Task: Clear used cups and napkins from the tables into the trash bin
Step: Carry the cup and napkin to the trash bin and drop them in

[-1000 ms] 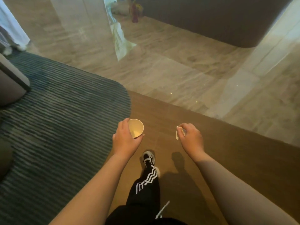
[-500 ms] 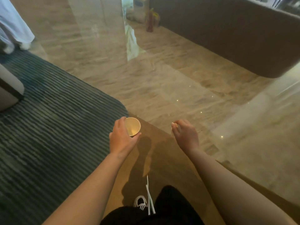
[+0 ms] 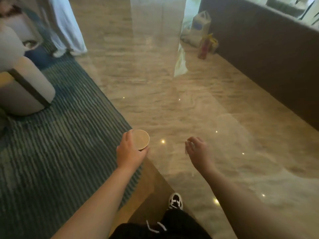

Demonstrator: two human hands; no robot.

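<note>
Left hand (image 3: pixel 128 153) grasps an upright paper cup (image 3: pixel 140 140) above the striped carpet's (image 3: pixel 57 144) edge; right hand (image 3: pixel 198 153) clenches a small white napkin (image 3: pixel 187 149) over marble floor (image 3: pixel 172 104).

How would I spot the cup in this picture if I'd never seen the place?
Find where the striped green carpet meets the shiny marble floor. Over that edge the left hand holds a small paper cup, its round tan mouth facing up, the only cup in view.

Open floor (image 3: pixel 155 104) ahead — armchair (image 3: pixel 25 90) left
</note>
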